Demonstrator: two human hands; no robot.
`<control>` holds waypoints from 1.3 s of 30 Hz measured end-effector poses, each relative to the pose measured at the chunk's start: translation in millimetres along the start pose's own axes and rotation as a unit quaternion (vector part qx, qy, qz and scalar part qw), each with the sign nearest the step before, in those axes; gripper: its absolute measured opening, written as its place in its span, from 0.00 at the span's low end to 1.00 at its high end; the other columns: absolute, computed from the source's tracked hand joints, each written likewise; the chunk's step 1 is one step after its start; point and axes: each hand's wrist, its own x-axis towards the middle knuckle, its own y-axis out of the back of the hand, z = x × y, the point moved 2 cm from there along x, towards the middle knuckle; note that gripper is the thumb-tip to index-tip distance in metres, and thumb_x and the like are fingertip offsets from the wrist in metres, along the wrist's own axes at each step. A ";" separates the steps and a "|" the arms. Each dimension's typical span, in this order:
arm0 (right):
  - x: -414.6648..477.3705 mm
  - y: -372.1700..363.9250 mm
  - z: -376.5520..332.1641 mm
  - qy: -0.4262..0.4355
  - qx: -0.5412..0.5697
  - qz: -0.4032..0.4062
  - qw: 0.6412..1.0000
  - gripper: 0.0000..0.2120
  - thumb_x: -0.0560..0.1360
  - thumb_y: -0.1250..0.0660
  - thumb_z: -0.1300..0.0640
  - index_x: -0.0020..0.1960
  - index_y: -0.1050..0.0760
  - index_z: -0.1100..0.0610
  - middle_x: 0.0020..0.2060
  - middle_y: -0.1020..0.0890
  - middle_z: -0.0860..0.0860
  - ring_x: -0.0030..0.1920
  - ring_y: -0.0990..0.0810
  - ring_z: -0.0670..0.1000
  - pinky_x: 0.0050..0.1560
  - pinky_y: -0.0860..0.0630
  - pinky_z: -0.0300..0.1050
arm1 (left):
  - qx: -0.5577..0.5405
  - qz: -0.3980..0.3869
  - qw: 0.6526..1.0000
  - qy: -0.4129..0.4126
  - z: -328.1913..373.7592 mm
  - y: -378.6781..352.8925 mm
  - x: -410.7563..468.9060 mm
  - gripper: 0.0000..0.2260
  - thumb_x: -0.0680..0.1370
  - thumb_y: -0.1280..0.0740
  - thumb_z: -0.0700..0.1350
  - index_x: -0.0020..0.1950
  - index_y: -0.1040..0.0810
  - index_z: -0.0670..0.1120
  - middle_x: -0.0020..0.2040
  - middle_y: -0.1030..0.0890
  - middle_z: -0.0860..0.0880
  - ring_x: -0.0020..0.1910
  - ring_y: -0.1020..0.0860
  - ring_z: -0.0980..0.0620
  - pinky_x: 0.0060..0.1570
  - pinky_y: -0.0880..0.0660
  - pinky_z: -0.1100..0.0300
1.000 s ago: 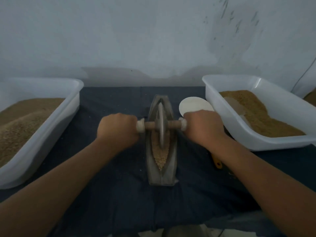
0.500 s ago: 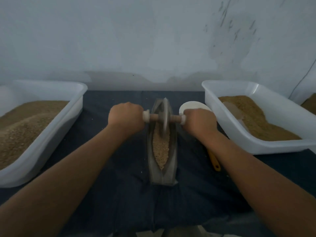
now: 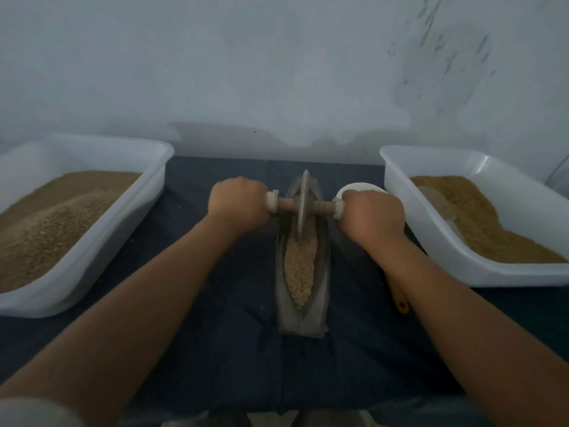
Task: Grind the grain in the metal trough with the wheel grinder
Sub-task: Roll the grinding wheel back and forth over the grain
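Note:
A narrow boat-shaped metal trough (image 3: 321, 291) lies lengthwise on the dark blue cloth, with pale crushed grain (image 3: 300, 266) along its groove. The wheel grinder (image 3: 304, 208), a thin metal disc on a wooden axle, stands upright near the trough's far end. My left hand (image 3: 238, 204) grips the axle's left end, my right hand (image 3: 371, 215) grips its right end, and both arms are stretched forward. The disc's lower edge sits in the grain.
A white plastic tub (image 3: 92, 241) of brown grain stands at the left, and another white tub (image 3: 431, 238) with grain and a scoop at the right. A white bowl (image 3: 358, 188) peeks out behind my right hand. A yellow-handled tool (image 3: 400, 298) lies under my right forearm. A wall is close behind.
Both hands have pushed the wheel away from me, from the middle of the trough to its far end, uncovering more grain in the near half.

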 end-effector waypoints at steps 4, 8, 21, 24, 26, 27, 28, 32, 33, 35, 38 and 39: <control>-43.9 12.0 1.4 0.034 0.013 -0.028 0.999 0.17 0.82 0.40 0.43 0.37 0.28 0.48 0.32 0.24 0.46 0.34 0.23 0.51 0.36 0.29 0.46 | 0.018 0.031 0.999 -0.036 -12.1 -7.8 -49.8 0.17 0.73 0.31 0.57 0.31 0.34 0.52 0.28 0.29 0.55 0.27 0.28 0.50 0.31 0.31 0.59; -90.1 23.9 0.5 0.102 0.012 0.030 0.994 0.14 0.71 0.41 0.40 0.33 0.39 0.45 0.24 0.33 0.43 0.21 0.33 0.48 0.22 0.33 0.42 | 0.029 0.106 0.988 -0.106 -20.9 -10.7 -101.0 0.27 0.63 0.24 0.56 0.31 0.46 0.56 0.23 0.36 0.55 0.20 0.38 0.51 0.26 0.43 0.64; -55.7 20.0 -0.3 0.039 0.004 -0.004 0.999 0.18 0.83 0.43 0.40 0.38 0.29 0.48 0.32 0.26 0.43 0.31 0.27 0.47 0.35 0.27 0.44 | 0.009 0.024 0.999 -0.036 -10.9 -6.7 -66.0 0.15 0.71 0.31 0.56 0.32 0.34 0.52 0.28 0.30 0.55 0.26 0.32 0.53 0.29 0.36 0.60; -98.1 27.7 -1.1 0.084 0.004 0.037 0.996 0.15 0.73 0.42 0.39 0.34 0.36 0.46 0.24 0.34 0.43 0.22 0.34 0.47 0.22 0.35 0.41 | 0.013 0.104 0.988 -0.113 -16.5 -2.6 -109.1 0.20 0.64 0.29 0.56 0.32 0.41 0.54 0.24 0.37 0.56 0.21 0.40 0.52 0.27 0.46 0.64; -88.4 20.6 3.8 0.080 -0.005 0.029 0.996 0.16 0.76 0.42 0.38 0.34 0.34 0.46 0.24 0.33 0.43 0.23 0.33 0.46 0.23 0.32 0.42 | 0.033 0.096 0.990 -0.103 -17.0 -3.9 -100.8 0.19 0.66 0.30 0.57 0.31 0.41 0.54 0.25 0.37 0.55 0.22 0.39 0.50 0.27 0.44 0.63; -75.4 14.7 4.8 0.065 -0.007 0.020 0.998 0.17 0.78 0.43 0.38 0.36 0.33 0.46 0.26 0.30 0.44 0.24 0.31 0.46 0.25 0.32 0.43 | 0.049 0.073 0.993 -0.084 -13.8 -4.5 -86.9 0.19 0.69 0.31 0.58 0.32 0.40 0.53 0.26 0.36 0.55 0.23 0.37 0.50 0.28 0.41 0.61; -59.0 8.6 4.9 0.053 -0.011 0.012 0.998 0.18 0.80 0.45 0.38 0.37 0.31 0.46 0.28 0.28 0.44 0.27 0.30 0.48 0.27 0.33 0.43 | 0.054 0.047 0.996 -0.058 -9.7 -3.9 -67.2 0.18 0.71 0.32 0.58 0.32 0.38 0.53 0.27 0.34 0.55 0.25 0.34 0.50 0.29 0.38 0.60; -0.6 -2.2 5.1 0.013 -0.029 0.013 0.999 0.18 0.80 0.43 0.44 0.41 0.22 0.53 0.35 0.21 0.51 0.34 0.26 0.53 0.36 0.36 0.46 | 0.009 -0.015 1.000 -0.003 3.4 3.9 2.3 0.15 0.75 0.32 0.57 0.35 0.31 0.52 0.33 0.27 0.53 0.33 0.24 0.47 0.36 0.27 0.56; 2.1 -0.2 4.4 0.009 -0.034 0.006 0.999 0.17 0.81 0.41 0.46 0.42 0.21 0.53 0.36 0.20 0.51 0.35 0.25 0.54 0.36 0.34 0.46 | 0.005 -0.023 1.000 -0.001 4.8 5.0 4.6 0.14 0.76 0.31 0.57 0.35 0.30 0.52 0.34 0.26 0.53 0.34 0.23 0.47 0.37 0.26 0.56; -11.2 5.8 4.9 0.005 -0.034 -0.012 0.999 0.18 0.81 0.41 0.43 0.41 0.22 0.52 0.35 0.22 0.49 0.36 0.24 0.53 0.37 0.32 0.46 | -0.002 -0.034 0.999 0.004 1.6 4.2 -11.4 0.13 0.76 0.32 0.56 0.36 0.28 0.52 0.34 0.25 0.53 0.34 0.23 0.48 0.37 0.26 0.56; -65.7 20.7 -1.4 0.019 0.002 0.022 1.000 0.19 0.80 0.47 0.38 0.35 0.33 0.46 0.28 0.28 0.45 0.28 0.28 0.48 0.29 0.29 0.45 | 0.027 0.023 0.998 -0.043 -6.7 0.6 -69.1 0.14 0.72 0.31 0.57 0.33 0.33 0.53 0.29 0.29 0.55 0.27 0.27 0.50 0.30 0.32 0.59; -83.8 25.6 -3.8 0.034 0.008 0.040 0.999 0.17 0.78 0.45 0.38 0.34 0.38 0.45 0.25 0.32 0.44 0.24 0.32 0.47 0.24 0.33 0.42 | 0.043 0.051 0.995 -0.069 -8.1 0.4 -88.0 0.17 0.68 0.30 0.57 0.32 0.37 0.54 0.26 0.32 0.55 0.24 0.31 0.50 0.28 0.37 0.61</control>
